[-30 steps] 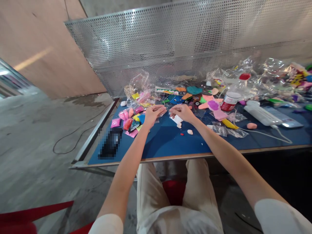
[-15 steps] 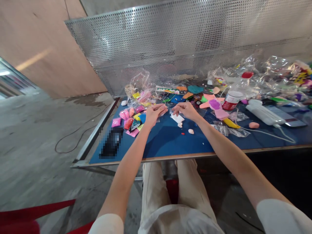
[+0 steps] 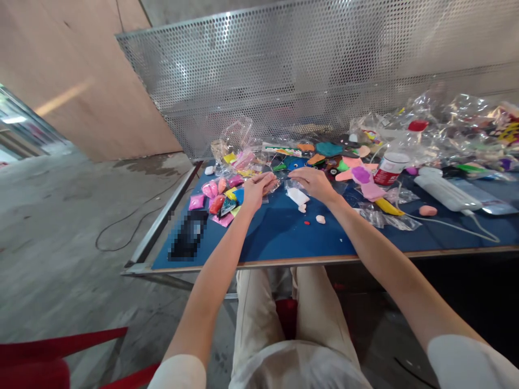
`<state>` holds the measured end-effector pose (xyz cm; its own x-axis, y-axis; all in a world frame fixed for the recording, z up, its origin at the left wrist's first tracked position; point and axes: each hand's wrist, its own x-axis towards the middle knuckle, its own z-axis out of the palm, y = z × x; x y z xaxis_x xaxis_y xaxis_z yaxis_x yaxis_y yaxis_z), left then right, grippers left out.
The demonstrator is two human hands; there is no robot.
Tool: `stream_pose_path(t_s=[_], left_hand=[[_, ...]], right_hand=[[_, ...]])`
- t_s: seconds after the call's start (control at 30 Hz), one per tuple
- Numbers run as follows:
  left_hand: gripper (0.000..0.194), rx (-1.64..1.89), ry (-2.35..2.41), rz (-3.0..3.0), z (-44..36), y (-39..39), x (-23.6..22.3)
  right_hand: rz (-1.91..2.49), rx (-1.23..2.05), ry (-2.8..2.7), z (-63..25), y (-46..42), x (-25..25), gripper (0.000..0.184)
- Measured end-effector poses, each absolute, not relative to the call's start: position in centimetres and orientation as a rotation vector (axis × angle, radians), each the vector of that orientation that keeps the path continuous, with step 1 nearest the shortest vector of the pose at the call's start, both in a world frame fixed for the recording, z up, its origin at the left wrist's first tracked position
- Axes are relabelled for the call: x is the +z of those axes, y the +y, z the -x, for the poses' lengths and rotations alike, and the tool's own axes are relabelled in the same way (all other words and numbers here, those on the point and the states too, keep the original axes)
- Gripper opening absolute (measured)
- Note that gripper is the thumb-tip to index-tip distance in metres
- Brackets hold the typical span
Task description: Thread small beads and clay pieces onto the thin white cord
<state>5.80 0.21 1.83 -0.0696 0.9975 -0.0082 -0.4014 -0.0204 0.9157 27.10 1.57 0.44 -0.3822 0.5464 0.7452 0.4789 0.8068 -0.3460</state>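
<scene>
My left hand (image 3: 260, 188) is over the blue table, just right of a heap of small bright clay packets (image 3: 223, 201). Its fingers lie pressed together with the thumb against them; whatever they hold is too small to make out. Facing it across a short gap, my right hand (image 3: 315, 182) has its fingers stretched out to the left, with nothing visible in them. Below its fingertips lies a white clay packet (image 3: 297, 195), a small white lump (image 3: 302, 208) at its lower end. Closer to me are a pale pink lump (image 3: 320, 219) and a tiny red piece (image 3: 307, 222).
A clear bottle (image 3: 391, 162) with a red cap stands right of my hands. Beyond it are a white device with a cable (image 3: 446, 190) and a phone-like slab (image 3: 484, 195). Colourful clay shapes (image 3: 360, 175) and plastic bags crowd the back, before a perforated metal panel (image 3: 284, 70).
My right hand's fingers have gone from curling down over the white packet to reaching out leftward. My left hand stays nearly in place. The whole view has shifted slightly.
</scene>
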Motion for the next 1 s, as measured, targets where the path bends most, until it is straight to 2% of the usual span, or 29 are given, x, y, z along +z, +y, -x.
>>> stream_pose_path(t_s=[0.17,0.6,0.83,1.0], left_hand=[[0.008,1.43,0.929,-0.897,-5.8,0.2,1.8],[0.021,1.483,0.917,-0.985,-6.0,-0.3,2.1],[0.016,1.421,0.886,-1.0,-6.0,-0.3,1.9],[0.021,1.401,0.86,-1.03,-5.9,-0.3,1.8]], right_hand=[[0.792,0.085,-2.069,-27.0,1.4,0.6,0.032],[0.906,-0.011,-1.968,-26.4,0.8,0.5,0.029],[0.917,-0.066,-2.085,-26.9,0.7,0.8,0.037],[0.908,-0.035,-2.135,-27.3,1.1,0.5,0.039]])
